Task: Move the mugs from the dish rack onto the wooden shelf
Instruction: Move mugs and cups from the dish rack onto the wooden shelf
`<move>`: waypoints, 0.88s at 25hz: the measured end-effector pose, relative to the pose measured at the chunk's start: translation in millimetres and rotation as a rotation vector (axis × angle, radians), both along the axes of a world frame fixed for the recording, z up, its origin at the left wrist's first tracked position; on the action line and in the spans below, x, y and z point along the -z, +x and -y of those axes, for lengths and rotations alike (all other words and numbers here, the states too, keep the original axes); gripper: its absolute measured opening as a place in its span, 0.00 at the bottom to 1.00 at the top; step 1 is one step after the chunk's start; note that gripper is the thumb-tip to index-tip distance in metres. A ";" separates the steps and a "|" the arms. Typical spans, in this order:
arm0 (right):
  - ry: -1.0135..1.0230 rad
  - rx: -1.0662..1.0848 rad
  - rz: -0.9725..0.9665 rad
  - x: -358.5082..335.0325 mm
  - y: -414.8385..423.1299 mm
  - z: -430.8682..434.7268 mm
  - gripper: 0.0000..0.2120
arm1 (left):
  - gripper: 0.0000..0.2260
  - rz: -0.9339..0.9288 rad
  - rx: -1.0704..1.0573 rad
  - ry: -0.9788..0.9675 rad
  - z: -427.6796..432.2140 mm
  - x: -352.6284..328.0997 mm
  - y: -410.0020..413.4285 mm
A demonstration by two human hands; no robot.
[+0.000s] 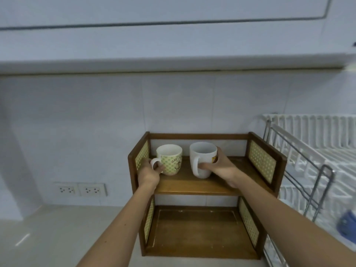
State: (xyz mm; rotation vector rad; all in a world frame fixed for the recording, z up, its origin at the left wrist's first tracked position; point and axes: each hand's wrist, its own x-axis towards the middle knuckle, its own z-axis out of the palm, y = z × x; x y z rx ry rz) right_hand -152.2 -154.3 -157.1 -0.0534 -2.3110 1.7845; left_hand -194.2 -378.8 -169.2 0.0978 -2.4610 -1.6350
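Observation:
A two-level wooden shelf (pixel 194 186) with yellow lattice side panels stands against the tiled wall. On its upper board a yellow-green patterned mug (pixel 171 160) stands upright at the left; my left hand (pixel 151 173) grips its white handle. A taller white mug (pixel 202 158) with a small picture on its side stands to the right, and my right hand (pixel 217 167) wraps around its body beside the handle. Both mugs appear to rest on the board. The white dish rack (pixel 316 151) with a metal frame is at the right.
The shelf's lower level (pixel 194 228) holds nothing. A blue object (pixel 347 224) lies in the rack's lower right part. Two wall sockets (pixel 81 189) sit left of the shelf, above the pale counter (pixel 48 237). An overhead cabinet (pixel 173 62) hangs above.

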 end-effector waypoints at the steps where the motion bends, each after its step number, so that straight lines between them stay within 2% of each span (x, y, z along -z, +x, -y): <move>1: 0.002 -0.006 0.026 1.5 1.5 -1.3 0.42 | 0.16 -0.017 -0.007 -0.004 -0.7 0.3 0.8; 4: 0.134 0.028 0.082 6.0 13.4 -1.3 0.41 | 0.18 -0.069 -0.043 -0.035 -4.5 -2.4 12.3; 6: 0.297 0.130 0.048 6.7 28.9 -0.1 0.37 | 0.19 -0.121 -0.084 -0.003 -10.5 -5.0 29.4; 8: 0.457 0.249 -0.005 9.5 55.4 1.1 0.34 | 0.22 -0.239 -0.123 0.006 -21.9 -3.6 56.4; 10: 0.532 0.273 -0.044 20.1 94.5 1.1 0.33 | 0.23 -0.382 -0.090 -0.018 -36.4 6.5 91.7; 13: 0.516 0.246 -0.147 55.0 177.3 -11.9 0.28 | 0.18 -0.480 0.200 0.002 -64.0 37.0 155.5; 16: 0.576 0.316 -0.236 89.7 254.8 -52.2 0.16 | 0.18 -0.522 0.531 -0.017 -95.4 71.2 213.2; 18: 0.599 0.400 -0.185 105.3 285.2 -94.9 0.12 | 0.16 -0.607 0.720 -0.047 -123.0 88.7 238.4; 22: 0.676 0.522 0.058 128.7 299.1 -181.7 0.14 | 0.12 -0.852 1.054 -0.215 -193.3 113.1 257.8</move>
